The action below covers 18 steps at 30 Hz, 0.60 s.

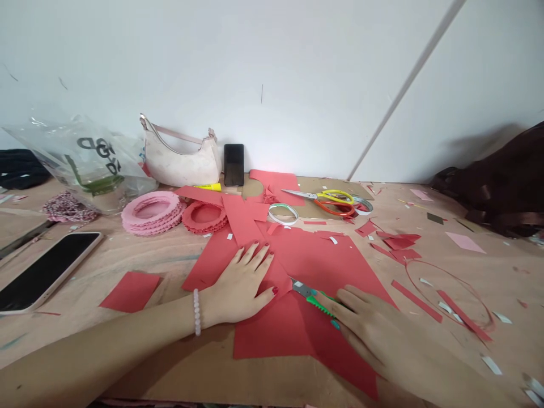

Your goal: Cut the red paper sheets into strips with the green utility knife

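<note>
My left hand [240, 289] lies flat with its fingers spread on red paper, pressing it down. In my right hand [369, 323] is a green utility knife [321, 306], gripped with its blade pointing left. The blade tip touches the red paper near my left thumb. Several red sheets [272, 337] overlap under both hands, some set at angles. A folded-looking red strip [242, 221] extends beyond my left fingertips. Part of the knife's handle is hidden under my right fingers.
Scissors [323, 198] with yellow and orange handles and a tape roll [283, 214] lie beyond the paper. Pink scalloped rings [153, 212] and red rings [204, 218] are stacked left. A phone [46, 272], a handbag [182, 158] and red offcuts [416, 300] lie around.
</note>
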Available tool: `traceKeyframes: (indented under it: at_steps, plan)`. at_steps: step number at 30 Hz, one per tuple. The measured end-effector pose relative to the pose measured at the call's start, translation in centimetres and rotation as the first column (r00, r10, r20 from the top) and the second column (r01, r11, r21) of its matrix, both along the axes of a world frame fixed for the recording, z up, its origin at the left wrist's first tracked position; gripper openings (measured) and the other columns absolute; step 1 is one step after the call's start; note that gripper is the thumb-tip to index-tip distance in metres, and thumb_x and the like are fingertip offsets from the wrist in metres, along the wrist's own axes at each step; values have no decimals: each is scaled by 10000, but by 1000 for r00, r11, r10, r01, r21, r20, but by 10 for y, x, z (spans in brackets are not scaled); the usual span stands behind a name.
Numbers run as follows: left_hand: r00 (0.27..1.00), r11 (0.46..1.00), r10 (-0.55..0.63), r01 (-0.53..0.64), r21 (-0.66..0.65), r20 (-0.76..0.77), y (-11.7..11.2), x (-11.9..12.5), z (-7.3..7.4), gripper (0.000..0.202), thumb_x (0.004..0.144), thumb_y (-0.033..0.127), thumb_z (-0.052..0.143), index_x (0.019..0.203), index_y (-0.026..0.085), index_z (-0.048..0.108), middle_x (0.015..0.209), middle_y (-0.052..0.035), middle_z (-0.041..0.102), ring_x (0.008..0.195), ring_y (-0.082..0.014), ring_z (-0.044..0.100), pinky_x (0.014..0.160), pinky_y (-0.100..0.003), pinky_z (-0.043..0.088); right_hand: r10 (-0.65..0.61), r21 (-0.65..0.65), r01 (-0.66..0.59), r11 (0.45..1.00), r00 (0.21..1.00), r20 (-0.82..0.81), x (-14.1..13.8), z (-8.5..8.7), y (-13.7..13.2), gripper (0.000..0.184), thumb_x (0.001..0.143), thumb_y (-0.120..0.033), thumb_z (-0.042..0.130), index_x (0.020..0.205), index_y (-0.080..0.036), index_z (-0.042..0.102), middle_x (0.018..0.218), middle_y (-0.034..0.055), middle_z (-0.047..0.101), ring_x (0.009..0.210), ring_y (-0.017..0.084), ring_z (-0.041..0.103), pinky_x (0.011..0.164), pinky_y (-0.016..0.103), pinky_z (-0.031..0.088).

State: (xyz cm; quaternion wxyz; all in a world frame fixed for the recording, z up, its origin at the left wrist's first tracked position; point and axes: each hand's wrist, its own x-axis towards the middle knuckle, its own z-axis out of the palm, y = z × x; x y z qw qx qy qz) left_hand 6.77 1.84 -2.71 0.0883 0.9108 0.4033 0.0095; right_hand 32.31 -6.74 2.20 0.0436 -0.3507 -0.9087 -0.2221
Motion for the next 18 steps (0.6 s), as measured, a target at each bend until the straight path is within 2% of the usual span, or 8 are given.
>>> traceKeyframes:
  at_steps: [3,6,10,15,18]
  plan:
    - [1000,1000,-10,10,7,14,0,-1,-2,660,939,493,372,1485,143,249,1547,-126,139,1416,-338,107,1126,-511,177,-9,35,8,999,1000,9,-2,-5,-2,625,661,14,364,1228,-179,541,778,27,659,651,183,608,618,313,492]
    - [999,999,-23,22,23,40,0,-2,-5,617,944,494,376,1481,209,270,1551,-113,146,1415,-347,94,1116,-531,181,-38,84,34,996,998,42,-1,-17,-7,628,688,38,326,1252,-147,533,812,59,665,711,213,624,629,347,497]
    - [997,999,-32,30,24,71,0,-3,-5,602,942,504,383,1470,228,297,1551,-113,150,1416,-352,96,1108,-548,178,-88,80,84,993,994,57,4,-31,-13,646,729,46,293,1334,-112,456,781,65,646,707,239,622,592,370,491]
    - [997,999,-49,50,-13,66,-1,-2,1,854,818,675,482,1481,182,266,1548,-158,134,1406,-399,83,1100,-581,153,-125,7,125,992,992,28,6,-37,-15,726,736,53,289,1439,-129,304,814,53,648,710,231,613,612,376,503]
    - [998,998,-50,51,-25,48,-2,-1,3,890,796,694,493,1482,175,262,1546,-171,131,1406,-401,85,1097,-584,150,-144,-30,145,989,989,16,12,-35,-17,757,742,32,312,1466,-186,264,762,28,626,675,229,593,610,371,497]
